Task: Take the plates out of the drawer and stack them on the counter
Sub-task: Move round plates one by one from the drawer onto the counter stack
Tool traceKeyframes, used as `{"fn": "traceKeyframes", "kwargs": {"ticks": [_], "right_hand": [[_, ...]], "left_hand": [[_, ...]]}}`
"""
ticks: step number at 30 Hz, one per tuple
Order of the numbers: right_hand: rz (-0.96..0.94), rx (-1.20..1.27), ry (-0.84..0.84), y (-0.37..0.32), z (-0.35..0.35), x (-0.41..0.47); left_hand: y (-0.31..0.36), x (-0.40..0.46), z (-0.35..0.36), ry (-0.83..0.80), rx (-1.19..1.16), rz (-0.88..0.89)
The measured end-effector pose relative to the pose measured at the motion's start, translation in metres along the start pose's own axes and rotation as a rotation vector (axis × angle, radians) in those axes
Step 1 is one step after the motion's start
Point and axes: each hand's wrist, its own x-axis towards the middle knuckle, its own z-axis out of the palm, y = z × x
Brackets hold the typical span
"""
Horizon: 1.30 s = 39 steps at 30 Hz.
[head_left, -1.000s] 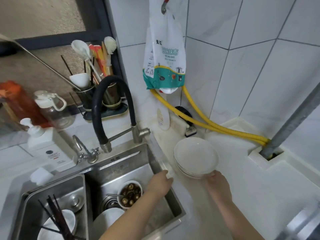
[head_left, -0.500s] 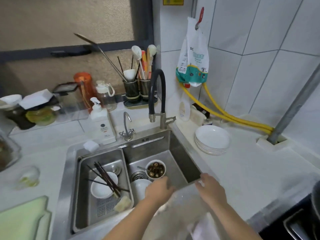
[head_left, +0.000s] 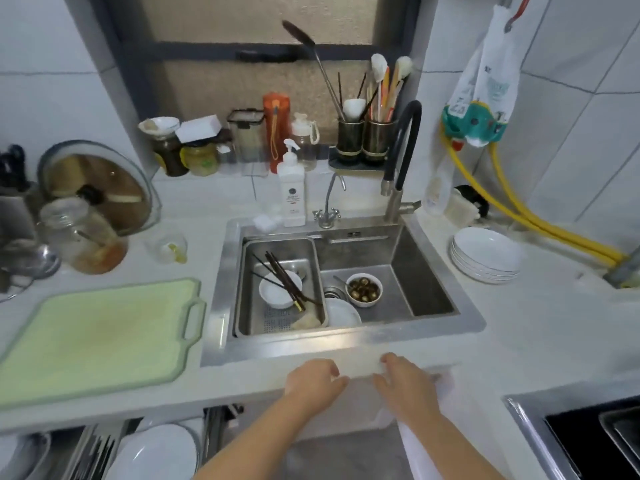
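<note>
A stack of white plates (head_left: 486, 255) rests on the white counter (head_left: 540, 317) to the right of the sink. Under the counter at the lower left, the open drawer (head_left: 97, 452) holds a white plate (head_left: 156, 452) on a wire rack, and another white dish shows at the far left edge. My left hand (head_left: 313, 381) and my right hand (head_left: 403, 382) hover over the counter's front edge below the sink. Both are empty with fingers loosely spread. They are far from the stack and the drawer plates.
The steel sink (head_left: 346, 336) holds bowls, chopsticks and a strainer basket. A green cutting board (head_left: 93, 337) lies on the left counter, with jars and a glass lid behind it. A black faucet (head_left: 403, 161) rises at the sink's back. A hob (head_left: 595, 438) sits at the lower right.
Both hands let go of the plate stack and drew back to the counter's front edge. The view pulled back and swung left, revealing the open drawer.
</note>
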Motion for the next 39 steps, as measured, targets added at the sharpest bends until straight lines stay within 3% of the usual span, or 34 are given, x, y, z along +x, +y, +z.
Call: {"fn": "traceKeyframes", "kwargs": {"ticks": [15,22,32,39], "right_hand": [[-0.462,-0.194,-0.298,-0.070,0.092,-0.106],[-0.570,-0.256,-0.389,-0.122,0.128,-0.142],[-0.513,-0.218,-0.446,-0.236,0.183,-0.141],[-0.258,-0.188,-0.540,-0.298,0.242,-0.117]], "left_hand": [[-0.105,-0.176,0.078,0.065,-0.154,-0.451],[-0.170,-0.233,0.081,0.110,-0.323,-0.617],[-0.306,-0.236,0.045,0.062,-0.259,-0.629],[-0.400,-0.193,0.034,-0.045,-0.197,-0.574]]}}
